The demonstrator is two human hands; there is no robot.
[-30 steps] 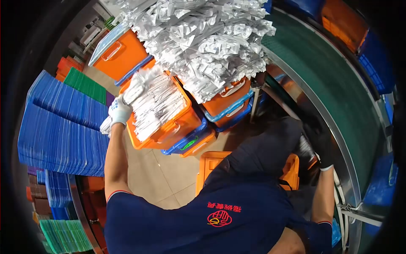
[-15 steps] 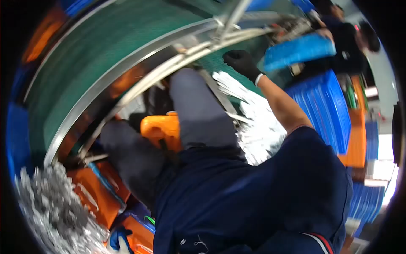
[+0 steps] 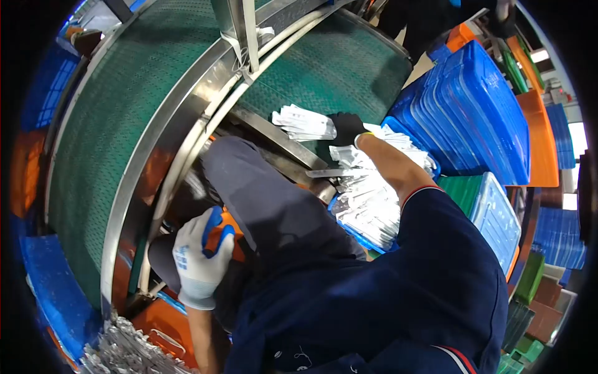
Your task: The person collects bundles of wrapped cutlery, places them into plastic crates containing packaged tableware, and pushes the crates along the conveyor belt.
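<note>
My right hand (image 3: pixel 346 129), in a black glove, grips one end of a bundle of slim white packets (image 3: pixel 302 123). The bundle points left, over the edge of the green conveyor belt (image 3: pixel 336 68). Just below that hand, a heap of similar packets (image 3: pixel 374 193) fills a blue bin (image 3: pixel 360 238). My left hand (image 3: pixel 202 252) wears a white glove with blue fingertips. Its thumb and fingers are apart above my knee, with nothing between them. Behind it is part of an orange plastic surface (image 3: pixel 225 229).
A curved metal rail (image 3: pixel 146 146) with pale cables (image 3: pixel 187 149) runs beside the belt. Stacked blue crates (image 3: pixel 461 112) stand at right, near a lidded container (image 3: pixel 496 212). Silvery strips (image 3: pixel 134 349) lie at lower left by an orange crate (image 3: pixel 163 327). Another person stands at the top.
My right hand has come down toward the bin and now holds a packet bundle. My left hand has risen from the bottom edge to my knee. The view has shifted.
</note>
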